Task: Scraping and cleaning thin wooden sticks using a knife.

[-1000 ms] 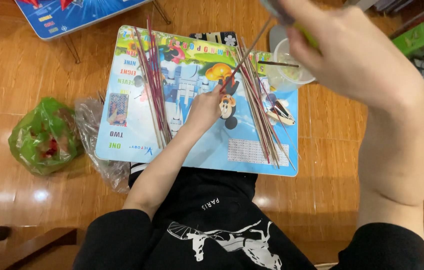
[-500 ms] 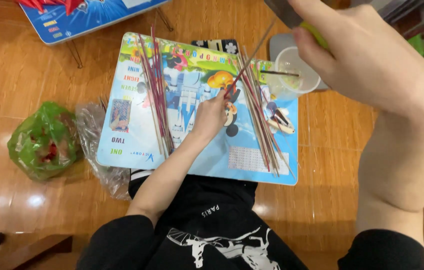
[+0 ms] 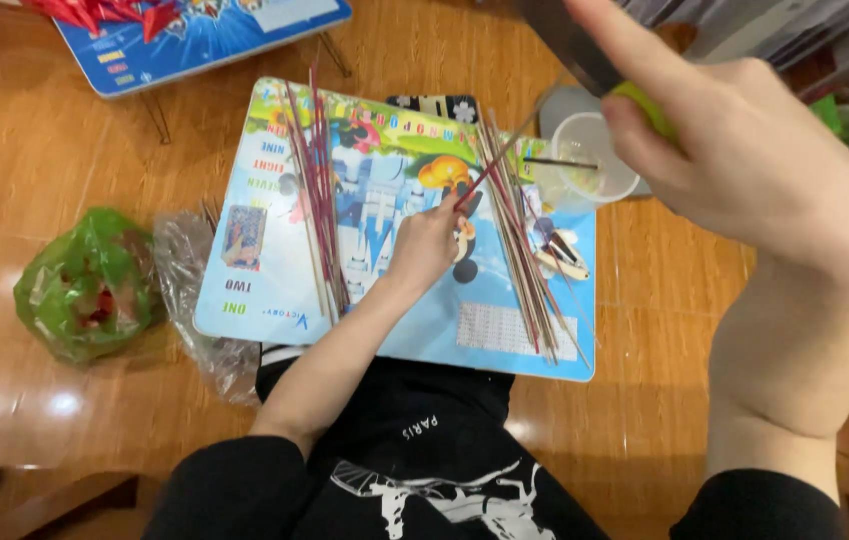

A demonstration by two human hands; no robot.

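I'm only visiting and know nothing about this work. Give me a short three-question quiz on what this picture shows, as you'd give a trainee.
1. True or false: the left hand pinches a thin stick over the colourful board.
2. The right hand, raised near the camera, grips what?
A. a red cup
B. a tool with a green handle and a grey blade
C. a roll of tape
3. Fill in: beside the board's left edge, on the wooden floor, lies a ____ plastic bag.

Key
1. True.
2. B.
3. Green.
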